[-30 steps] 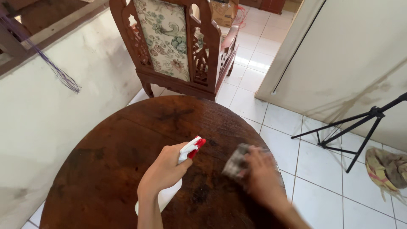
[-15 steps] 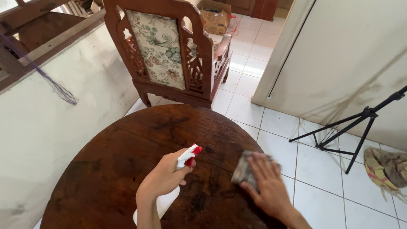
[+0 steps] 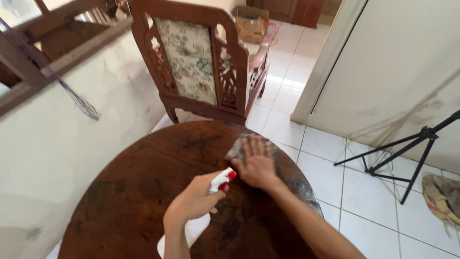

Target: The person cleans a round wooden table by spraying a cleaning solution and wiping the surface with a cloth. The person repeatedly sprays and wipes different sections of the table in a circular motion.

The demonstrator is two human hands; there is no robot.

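**Over a dark round table, spray bottle and cloth in hand**

Nearest the camera, the left hand [image 3: 194,201] is clenched around the neck of a white spray bottle [image 3: 191,228], whose red-and-white nozzle [image 3: 221,179] points away from the person — the bottle's body hangs low over the near part of the round wooden table [image 3: 134,192]. Just beyond the nozzle, the right hand [image 3: 256,163] lies flat with fingers spread, pressing a grey cloth [image 3: 237,149] onto the tabletop; the cloth shows at the fingertips and along the hand's left edge, toward the far rim of the table. The wood is dark brown and blotched, with a darker patch near the bottle.

Past the table stands a carved wooden chair [image 3: 196,62] with a floral padded back, close to a pale wall on the left. White floor tiles [image 3: 354,182] spread to the right — a black tripod [image 3: 397,153] stands there, and a bundle of cloth [image 3: 443,196] lies at the edge. Farthest off, a cardboard box [image 3: 251,21] sits on the floor.
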